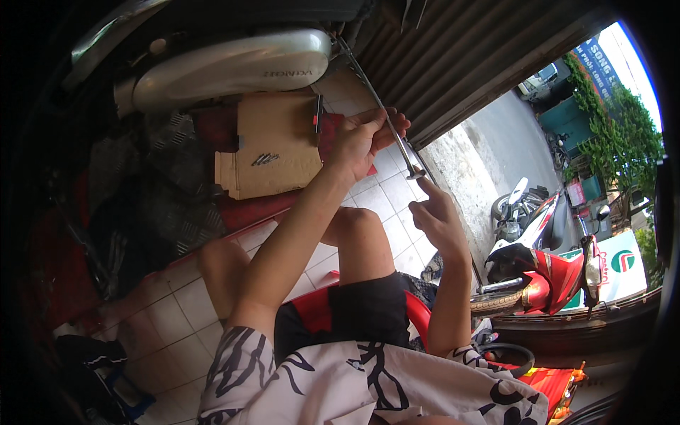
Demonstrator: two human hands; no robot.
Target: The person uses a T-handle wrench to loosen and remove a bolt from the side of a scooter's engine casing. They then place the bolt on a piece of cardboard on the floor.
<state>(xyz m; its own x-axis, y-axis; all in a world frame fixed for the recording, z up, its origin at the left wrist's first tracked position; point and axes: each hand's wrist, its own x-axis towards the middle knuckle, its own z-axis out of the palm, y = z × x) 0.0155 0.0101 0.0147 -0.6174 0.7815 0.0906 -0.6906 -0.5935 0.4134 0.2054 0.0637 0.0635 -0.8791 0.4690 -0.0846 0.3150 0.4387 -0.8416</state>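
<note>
We hold a long metal rod tool [386,117] that runs diagonally through the upper centre of the frame, from the underside of a motorcycle down to its lower end just right of centre. Our left hand [361,138] is closed around the middle of the shaft, fingers wrapped over it. Our right hand [439,216], just right of centre, sits at the lower end of the tool; its fingers are loosely curled with one fingertip raised against the tip. We cannot tell whether that hand actually grips the end or only touches it.

The upper end of the tool meets the motorcycle beside a silver engine cover [227,67] in the upper left of the frame. A flattened cardboard sheet [273,145] lies on the tiled floor [177,304] below that cover, left of our left hand. Our bare knees occupy the centre of the frame. A red scooter [545,273] stands at the right edge, well apart from both hands.
</note>
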